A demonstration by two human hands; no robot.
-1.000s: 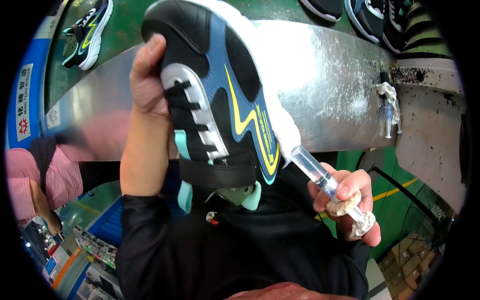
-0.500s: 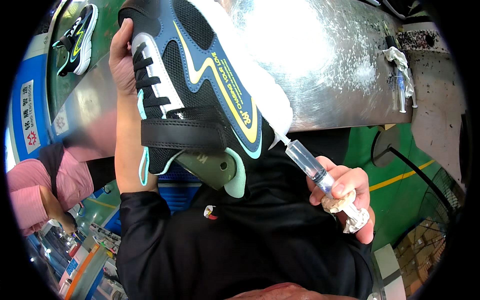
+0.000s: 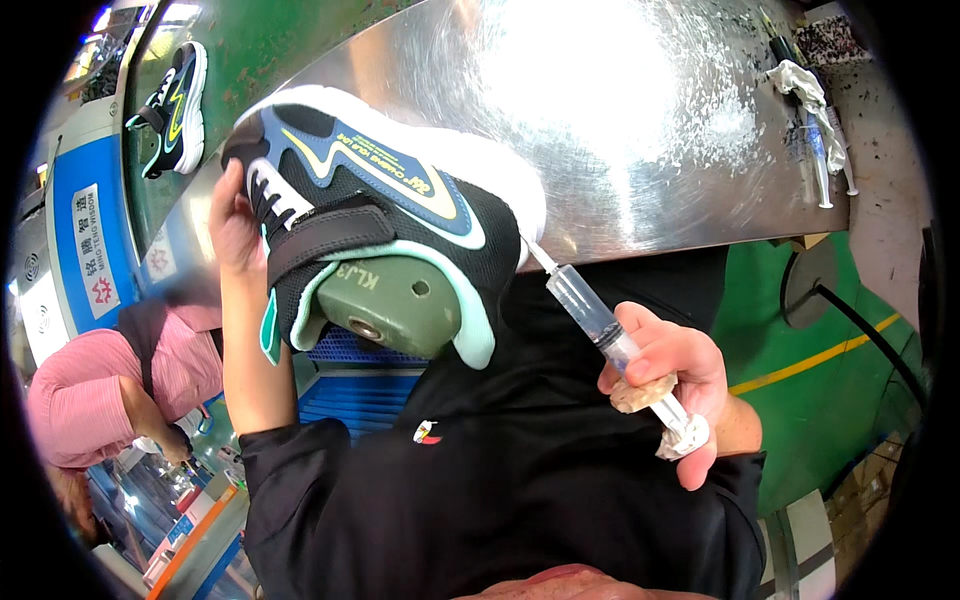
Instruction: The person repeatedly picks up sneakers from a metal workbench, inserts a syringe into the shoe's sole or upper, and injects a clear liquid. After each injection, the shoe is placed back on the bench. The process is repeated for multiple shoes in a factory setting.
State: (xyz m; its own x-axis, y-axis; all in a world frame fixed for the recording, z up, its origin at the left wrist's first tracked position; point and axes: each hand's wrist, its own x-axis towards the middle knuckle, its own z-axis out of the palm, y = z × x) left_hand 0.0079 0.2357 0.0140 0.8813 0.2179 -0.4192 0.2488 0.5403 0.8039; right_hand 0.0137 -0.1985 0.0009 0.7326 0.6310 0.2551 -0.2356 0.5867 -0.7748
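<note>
My left hand (image 3: 238, 222) is closed around the toe side of a black and blue sneaker (image 3: 390, 200) with yellow trim, a white sole and mint lining. A green shoe last (image 3: 390, 305) fills the shoe's opening. My right hand (image 3: 680, 365) grips a clear plastic syringe (image 3: 585, 305), its flange and plunger end wrapped in crumpled whitish material. The syringe's nozzle points up-left and meets the heel at the seam between upper and white sole; whether anything comes out cannot be made out.
A scratched metal table (image 3: 440, 70) lies beyond the shoe. A second sneaker (image 3: 178, 115) rests on the green surface at far left. More syringes (image 3: 815, 150) and a rag lie at the table's right end. A person in pink (image 3: 130, 375) is at left; a black fan (image 3: 880, 345) stands right.
The sneaker has tilted and turned, lowering its side and showing more of the last and the sole's edge. My right hand and the syringe have shifted slightly left and up with the heel.
</note>
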